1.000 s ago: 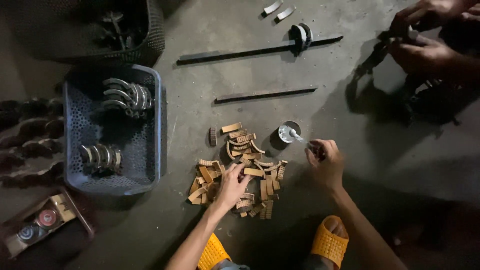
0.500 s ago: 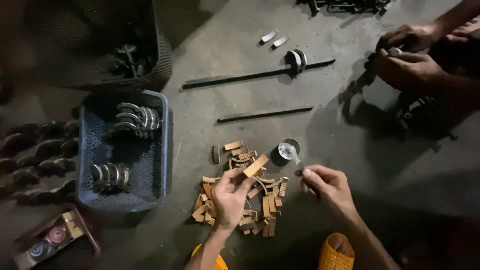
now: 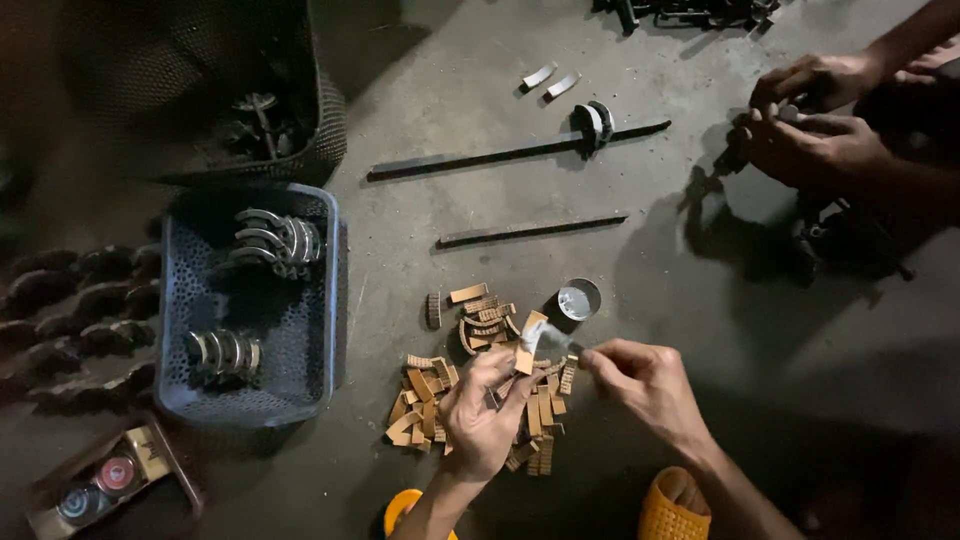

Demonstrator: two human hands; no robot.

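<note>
I am looking down at my two hands over a grey floor (image 3: 420, 90). My left hand (image 3: 480, 410) is holding up one small tan strip (image 3: 527, 345); its fingers are pinching the strip's lower end, just above a pile (image 3: 470, 390) of the same tan pieces lying on the floor. My right hand (image 3: 645, 380) is sitting just beside the strip, with its fingers pressed together on a thin little brush (image 3: 565, 345) whose tip is touching the strip. A small round tin (image 3: 579, 299) is standing open on the floor, near the top of the pile.

To the left, a blue basket (image 3: 325, 300) is holding two bunches of curved metal shells. A long dark rod (image 3: 480, 160) and a shorter one (image 3: 530, 230) are lying on the floor above the pile. At the top right, another person's hands (image 3: 810, 130) are gripping a dark part, well apart from mine. My orange sandal (image 3: 675, 505) is showing at the bottom.
</note>
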